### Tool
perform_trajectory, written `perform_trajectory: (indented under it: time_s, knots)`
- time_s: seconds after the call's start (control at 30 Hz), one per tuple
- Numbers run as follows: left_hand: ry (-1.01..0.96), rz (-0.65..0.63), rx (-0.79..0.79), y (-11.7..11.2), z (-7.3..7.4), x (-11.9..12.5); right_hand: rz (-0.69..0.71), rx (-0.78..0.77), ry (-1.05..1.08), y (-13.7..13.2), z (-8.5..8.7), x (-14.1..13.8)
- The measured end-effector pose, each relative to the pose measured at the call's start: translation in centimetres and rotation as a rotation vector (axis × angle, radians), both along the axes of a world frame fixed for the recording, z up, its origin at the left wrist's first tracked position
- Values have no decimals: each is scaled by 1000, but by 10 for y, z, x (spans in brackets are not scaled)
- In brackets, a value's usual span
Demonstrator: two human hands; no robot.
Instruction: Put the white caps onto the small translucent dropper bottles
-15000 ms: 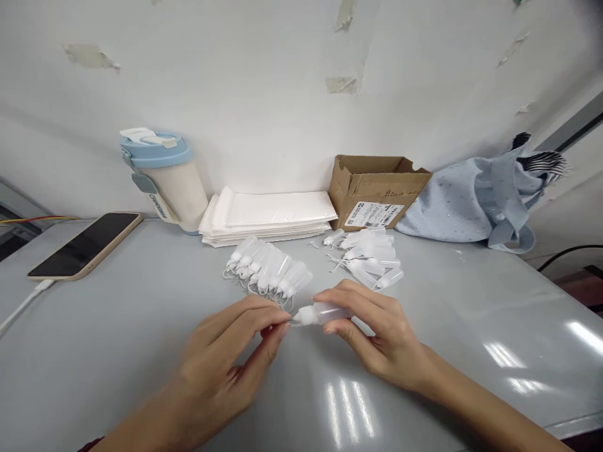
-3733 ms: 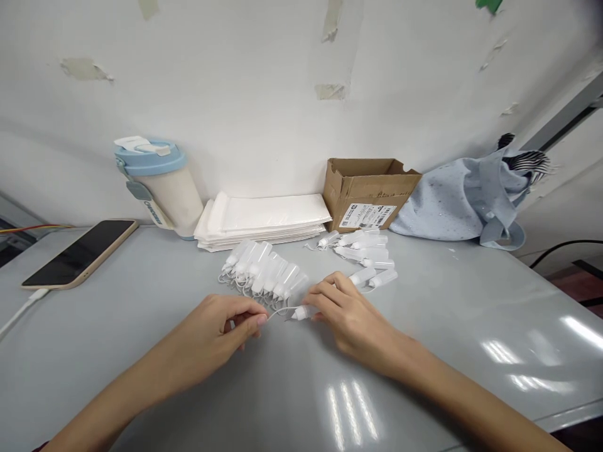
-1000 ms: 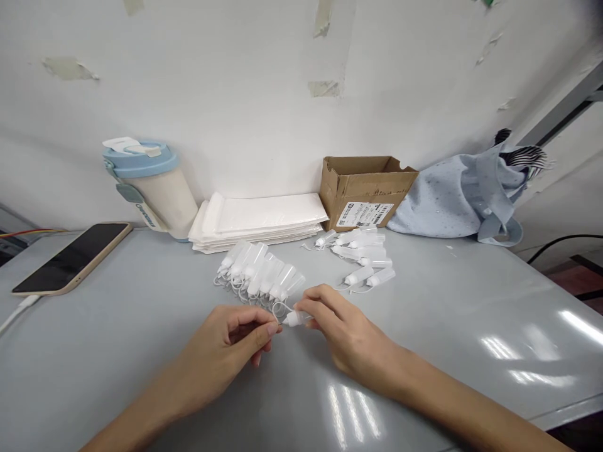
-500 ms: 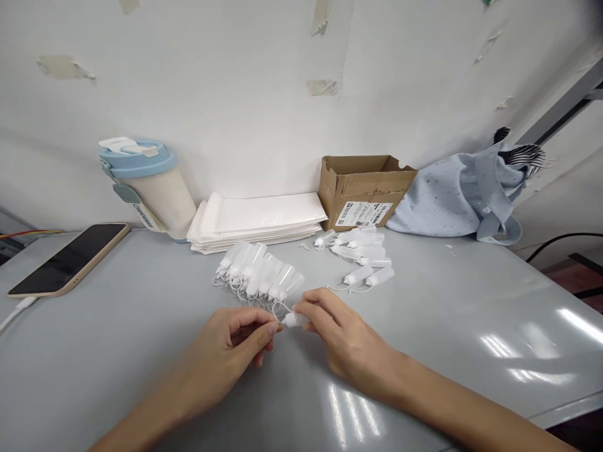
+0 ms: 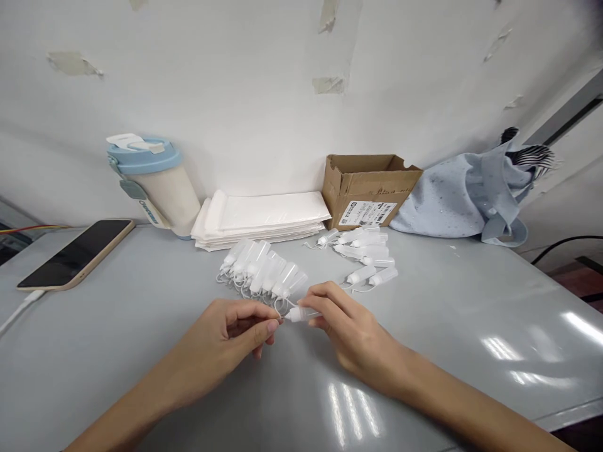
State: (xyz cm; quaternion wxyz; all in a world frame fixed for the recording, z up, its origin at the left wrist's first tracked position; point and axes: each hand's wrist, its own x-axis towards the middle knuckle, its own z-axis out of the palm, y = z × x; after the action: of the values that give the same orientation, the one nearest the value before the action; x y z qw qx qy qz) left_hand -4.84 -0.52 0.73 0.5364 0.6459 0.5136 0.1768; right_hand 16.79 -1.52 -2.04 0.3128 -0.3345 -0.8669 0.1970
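Note:
My right hand [image 5: 346,323] is closed around a small translucent squeeze bottle [image 5: 304,313], held on its side with its white nozzle end pointing left. A thin white strap loops up from the bottle's neck and comes down at my left fingertips. Thumb and forefinger of my left hand [image 5: 245,329] are pinched together right at the nozzle's tip; what lies between them is too small and hidden to make out. Just behind my hands lies a row of similar bottles [image 5: 261,267] with strap loops. More loose bottles [image 5: 372,251] are scattered farther back on the right.
Along the wall stand a blue-lidded tumbler [image 5: 167,191], a stack of white envelopes [image 5: 273,210], an open cardboard box [image 5: 372,188] and a light blue cloth bag [image 5: 447,194]. A phone [image 5: 78,254] with a charging cable lies at the left on the grey table [image 5: 447,351].
My right hand has shifted slightly back and to the right, and more of the bottle's body shows. My left hand keeps its pinch near the nozzle. The whole view has moved a little.

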Motion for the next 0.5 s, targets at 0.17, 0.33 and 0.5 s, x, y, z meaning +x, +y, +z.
perform_trajectory:
  time_s: [0.17, 0.33, 0.5]
  knots:
    - [55, -17, 17, -2, 1, 4, 18, -7, -18, -1, 0, 0]
    - [89, -34, 73, -5, -4, 6, 37, -18, -33, 1, -2, 2]
    - [155, -48, 355, -9, -12, 8, 29, -14, -3, 1, -3, 0]
